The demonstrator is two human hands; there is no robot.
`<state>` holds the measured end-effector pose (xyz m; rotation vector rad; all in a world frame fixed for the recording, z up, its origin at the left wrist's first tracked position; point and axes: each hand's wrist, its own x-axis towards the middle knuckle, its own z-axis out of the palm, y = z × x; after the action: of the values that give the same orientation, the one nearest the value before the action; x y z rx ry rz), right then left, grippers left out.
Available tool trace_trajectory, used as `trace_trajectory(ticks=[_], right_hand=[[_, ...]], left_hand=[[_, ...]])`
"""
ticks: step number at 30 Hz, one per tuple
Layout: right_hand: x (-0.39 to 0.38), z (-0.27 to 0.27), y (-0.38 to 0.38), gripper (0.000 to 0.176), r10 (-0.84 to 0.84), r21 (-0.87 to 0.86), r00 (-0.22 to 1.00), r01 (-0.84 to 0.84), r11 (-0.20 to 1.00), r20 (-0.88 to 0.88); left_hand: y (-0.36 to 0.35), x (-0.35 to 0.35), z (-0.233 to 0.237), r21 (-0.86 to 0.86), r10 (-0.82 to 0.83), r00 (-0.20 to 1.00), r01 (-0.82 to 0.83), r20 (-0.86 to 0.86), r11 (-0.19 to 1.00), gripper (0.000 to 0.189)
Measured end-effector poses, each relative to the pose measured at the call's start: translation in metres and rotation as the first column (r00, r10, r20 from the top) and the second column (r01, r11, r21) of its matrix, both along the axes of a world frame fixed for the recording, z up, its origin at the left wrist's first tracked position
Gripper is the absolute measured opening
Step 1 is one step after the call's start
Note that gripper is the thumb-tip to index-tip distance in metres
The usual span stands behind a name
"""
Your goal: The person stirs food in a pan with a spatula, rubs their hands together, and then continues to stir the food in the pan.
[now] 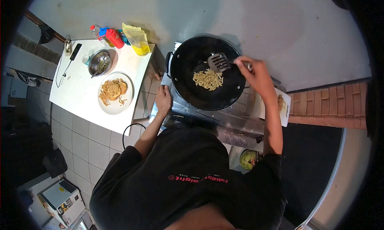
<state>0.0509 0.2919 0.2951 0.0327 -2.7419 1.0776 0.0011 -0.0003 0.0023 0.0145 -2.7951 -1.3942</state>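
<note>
A slotted spatula (219, 62) is in my right hand (257, 76), gripped by its handle from the right side of the black wok (206, 100). Its slotted head hangs over the wok, just above a small heap of pale, short cut pieces of food (208, 79). The wok sits on a metal stove (228, 124). My left hand (163, 100) lies on the stove's left edge with fingers stretched out, beside the wok and holding nothing. One loop handle (167, 65) of the wok sticks out on the left, above that hand.
On the white table (76, 98) at left are a plate (105, 107) of browned food, a metal bowl (99, 63), a red bottle (115, 39) and a yellow pouch (137, 40). A white board (285, 117) with brown pieces lies right of the stove, near a brick ledge (328, 104).
</note>
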Motion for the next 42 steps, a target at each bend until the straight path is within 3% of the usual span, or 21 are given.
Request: trace_trajectory(ticks=[2,5,9,11,12,14,19,21,23,25,26,28,32,42], right_hand=[[-0.011,-0.005,0.010,0.025,-0.160,0.149,0.987,0.160,0.976,-0.013],[-0.021,-0.009,0.021,0.028,-0.192,0.238,0.981,0.194,0.952,-0.029],[-0.033,-0.053,0.047,0.030,-0.198,0.191,0.980,0.201,0.961,-0.034],[-0.034,-0.080,0.057,0.032,-0.155,-0.310,0.971,0.205,0.928,0.181],[-0.033,-0.095,0.058,0.032,-0.155,-0.308,0.972,0.205,0.929,0.179],[-0.027,-0.116,0.052,0.030,-0.117,-0.531,0.954,0.254,0.809,0.277],[0.014,-0.108,0.002,0.028,-0.167,-0.556,0.964,0.257,0.790,0.208],[0.038,-0.096,-0.027,0.025,-0.264,-0.463,0.958,0.286,0.839,0.113],[0.061,-0.082,-0.051,0.014,-0.192,-0.351,0.981,0.167,0.921,-0.037],[0.076,-0.089,-0.062,0.014,-0.066,-0.078,0.946,0.043,0.996,-0.316],[0.087,-0.085,-0.066,0.014,-0.065,-0.077,0.946,0.043,0.996,-0.319],[0.108,-0.069,-0.077,0.024,-0.045,0.089,0.996,0.052,0.995,-0.075],[0.132,-0.070,-0.080,0.030,-0.001,0.190,0.997,0.016,0.982,-0.077],[0.134,-0.058,-0.095,0.029,-0.068,0.141,0.989,0.087,0.986,-0.130]], left_hand=[[-0.001,-0.001,0.000,0.009,-0.008,1.000,0.008,0.000,1.000,0.037],[-0.001,0.000,0.000,0.009,-0.006,1.000,0.006,0.011,1.000,0.036],[0.000,0.000,0.000,0.007,0.004,1.000,-0.004,-0.017,1.000,0.036],[-0.001,-0.001,-0.002,-0.021,-0.009,1.000,0.009,-0.001,1.000,0.036],[0.000,-0.001,-0.002,-0.019,-0.009,1.000,0.009,-0.003,1.000,0.036],[0.000,-0.001,-0.001,-0.001,0.000,0.999,0.000,0.037,1.000,0.036],[0.000,-0.001,-0.006,0.025,0.032,0.999,-0.032,0.011,0.999,0.036],[-0.003,-0.003,-0.009,0.071,-0.024,0.992,0.016,0.123,0.997,0.036],[-0.002,-0.002,-0.009,0.077,-0.022,0.996,0.015,0.091,0.997,0.036],[0.000,-0.002,-0.007,0.084,-0.016,0.998,0.012,0.057,0.996,0.036],[0.000,-0.002,-0.006,0.082,-0.015,0.998,0.010,0.055,0.997,0.035],[0.000,-0.002,-0.004,0.077,-0.011,0.998,0.007,0.058,0.997,0.035],[0.000,-0.002,-0.007,0.084,-0.024,0.998,0.019,0.063,0.996,0.036],[0.000,0.000,0.006,0.030,-0.062,0.997,0.060,0.049,0.998,0.037]])
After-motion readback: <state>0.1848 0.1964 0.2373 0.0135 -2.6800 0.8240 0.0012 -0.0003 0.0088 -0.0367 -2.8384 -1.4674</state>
